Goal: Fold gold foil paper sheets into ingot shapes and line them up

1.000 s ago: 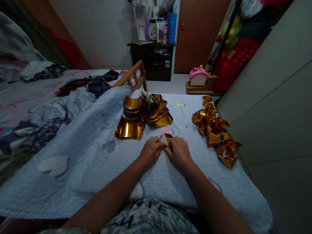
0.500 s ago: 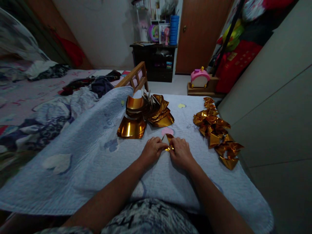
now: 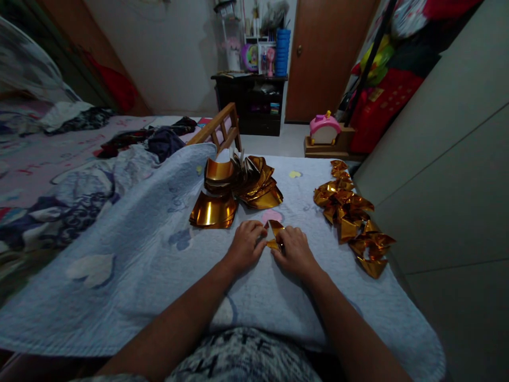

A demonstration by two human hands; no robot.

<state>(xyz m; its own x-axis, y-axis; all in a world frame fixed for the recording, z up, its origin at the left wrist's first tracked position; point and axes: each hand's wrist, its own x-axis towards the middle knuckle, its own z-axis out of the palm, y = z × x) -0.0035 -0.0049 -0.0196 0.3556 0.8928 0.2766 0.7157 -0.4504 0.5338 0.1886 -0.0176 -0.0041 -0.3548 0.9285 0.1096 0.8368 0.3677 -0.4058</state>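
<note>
Both my hands rest on a pale blue quilt (image 3: pixel 131 249) and pinch one small piece of gold foil paper (image 3: pixel 274 235) between them. My left hand (image 3: pixel 246 245) holds its left edge with fingers curled. My right hand (image 3: pixel 293 249) presses and grips its right side. Just beyond my hands lies a stack of curled gold foil sheets (image 3: pixel 234 191). To the right, a pile of folded gold foil pieces (image 3: pixel 352 215) runs along the quilt's edge.
A wooden bed rail (image 3: pixel 217 127) rises behind the foil stack. A grey cabinet wall (image 3: pixel 445 159) borders the right. A rumpled bed with clothes (image 3: pixel 59 154) lies left. A dark shelf unit (image 3: pixel 254 98), a door and a pink toy (image 3: pixel 324 127) stand at the back.
My hands have stayed in place while working the small foil piece; its gold face now shows more between my fingers. The camera shifted slightly.
</note>
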